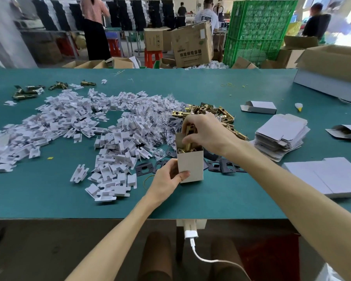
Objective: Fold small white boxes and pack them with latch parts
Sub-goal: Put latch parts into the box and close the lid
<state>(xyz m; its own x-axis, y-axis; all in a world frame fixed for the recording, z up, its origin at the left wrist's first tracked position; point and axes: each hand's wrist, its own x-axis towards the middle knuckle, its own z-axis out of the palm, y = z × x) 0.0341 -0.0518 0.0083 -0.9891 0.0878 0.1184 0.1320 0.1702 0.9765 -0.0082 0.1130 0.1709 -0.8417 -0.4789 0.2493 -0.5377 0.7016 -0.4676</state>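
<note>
A small white box (pixel 191 165) stands upright and open-topped on the green table (pixel 190 199). My left hand (pixel 169 176) grips its lower left side, thumb across the front. My right hand (pixel 206 132) holds a brass latch part (pixel 187 146) from above, its lower end inside the box mouth. Behind the hand lies a pile of brass latches (pixel 211 112). Dark strike plates (pixel 223 166) lie flat beside the box.
A wide heap of white plastic inserts (pixel 85 126) and clear bags covers the table's left. Flat box blanks (pixel 282 136) are stacked at right, folded boxes (pixel 258 107) beyond, white sheets (pixel 322 175) nearer. A large carton (pixel 332 78) sits far right. People work behind.
</note>
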